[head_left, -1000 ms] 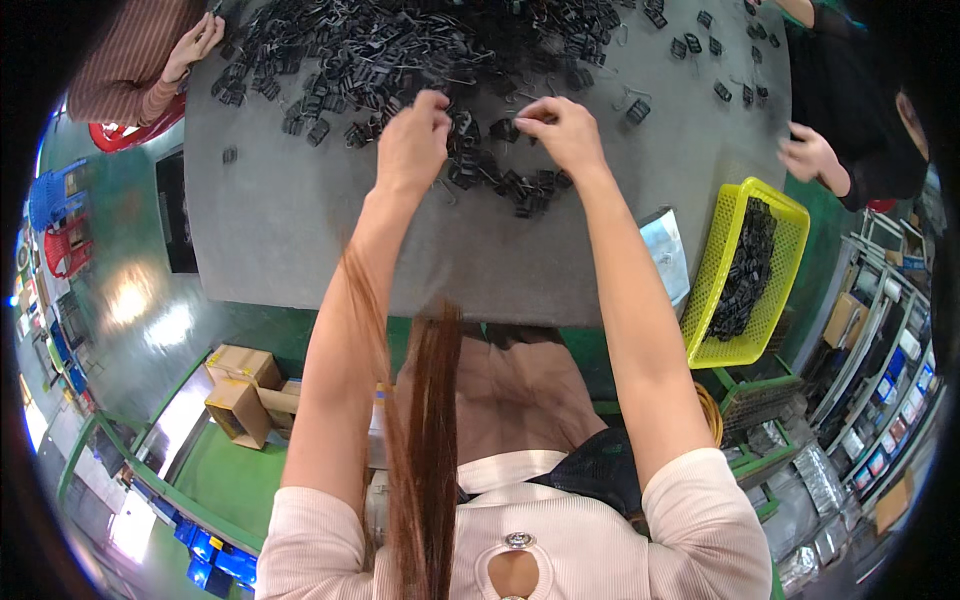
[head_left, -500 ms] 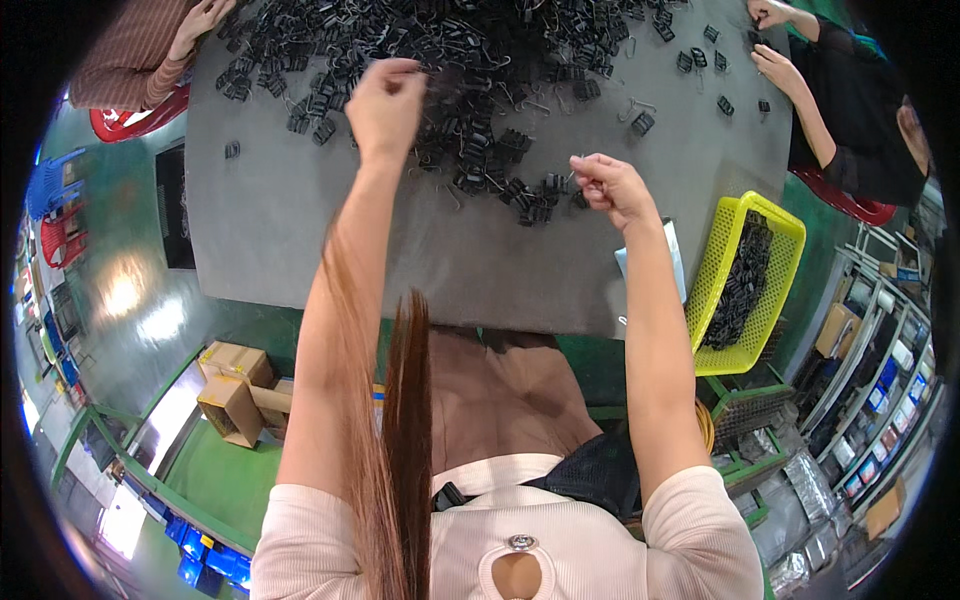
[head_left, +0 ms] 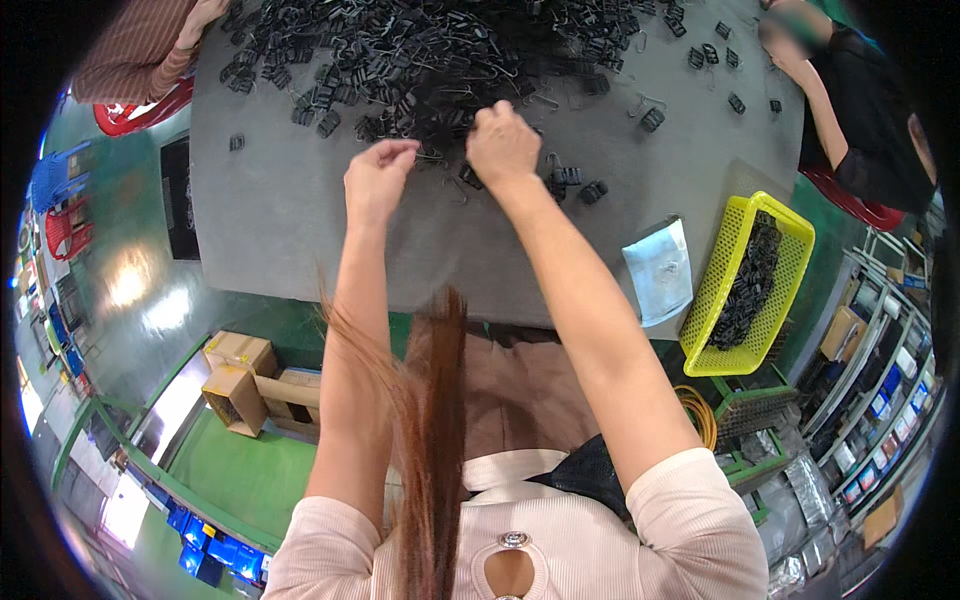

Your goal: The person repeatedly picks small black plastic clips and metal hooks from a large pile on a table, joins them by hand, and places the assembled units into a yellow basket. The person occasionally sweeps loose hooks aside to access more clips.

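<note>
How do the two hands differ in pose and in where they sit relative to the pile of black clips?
The left hand is lifted short of the pile of black clips, fingertips pinched over bare grey table. The right hand is curled knuckles-up at the pile's edge, further forward. Whether either grips a clip is unclear. Both are bare.

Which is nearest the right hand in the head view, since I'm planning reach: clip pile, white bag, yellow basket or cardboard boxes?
1. Clip pile: under and just beyond the right hand.
2. White bag: table's near edge, to its right.
3. Yellow basket: beside the table, farther right.
4. Cardboard boxes: floor, lower left.
</note>
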Tool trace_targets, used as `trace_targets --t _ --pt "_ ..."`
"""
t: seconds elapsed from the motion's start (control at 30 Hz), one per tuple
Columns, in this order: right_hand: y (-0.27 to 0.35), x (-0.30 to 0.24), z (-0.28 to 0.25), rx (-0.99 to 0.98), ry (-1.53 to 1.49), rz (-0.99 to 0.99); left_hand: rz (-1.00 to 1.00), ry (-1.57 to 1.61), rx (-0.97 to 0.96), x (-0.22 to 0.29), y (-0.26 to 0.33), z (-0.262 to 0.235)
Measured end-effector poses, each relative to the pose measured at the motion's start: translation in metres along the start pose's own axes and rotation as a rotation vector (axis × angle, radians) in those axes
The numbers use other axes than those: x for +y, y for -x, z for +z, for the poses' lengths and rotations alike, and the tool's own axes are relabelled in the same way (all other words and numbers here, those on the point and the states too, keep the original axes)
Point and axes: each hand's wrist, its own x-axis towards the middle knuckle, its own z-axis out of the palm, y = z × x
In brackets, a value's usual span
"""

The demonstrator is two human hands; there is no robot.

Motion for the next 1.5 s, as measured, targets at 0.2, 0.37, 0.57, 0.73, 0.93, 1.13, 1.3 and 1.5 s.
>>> trace_targets --t 0.2,0.37,0.57,0.73,0.93,1.13,1.3,1.5 --pt "-0.007 0.027 -0.045 0.005 -0.819 0.100 0.031 -0.238 0.053 -0.019 0.034 0.010" --pt "-0.009 0.028 -0.057 -0.105 -1.083 0.124 0.428 -0.214 0.085 -0.018 0.041 0.063" --pt "0.002 0.060 -0.082 -0.231 -1.652 0.377 0.806 -0.609 0.050 -0.016 0.033 0.089" --pt "0.015 0.097 -0.090 -0.398 -1.052 0.375 0.790 -0.760 0.009 -0.018 0.027 0.078" --pt "0.020 0.113 -0.087 -0.276 -0.814 0.308 0.703 -0.341 0.020 0.003 0.042 0.060" --pt "0.031 0.109 -0.080 -0.207 -0.399 0.303 0.236 0.107 -0.116 0.001 0.036 0.043" --pt "0.024 0.050 -0.051 -0.064 -0.148 -0.237 0.282 0.070 -0.173 -0.008 0.040 0.042" --pt "-0.002 0.031 -0.025 -0.161 0.296 -0.448 0.339 -0.267 0.209 -0.040 0.045 0.022"
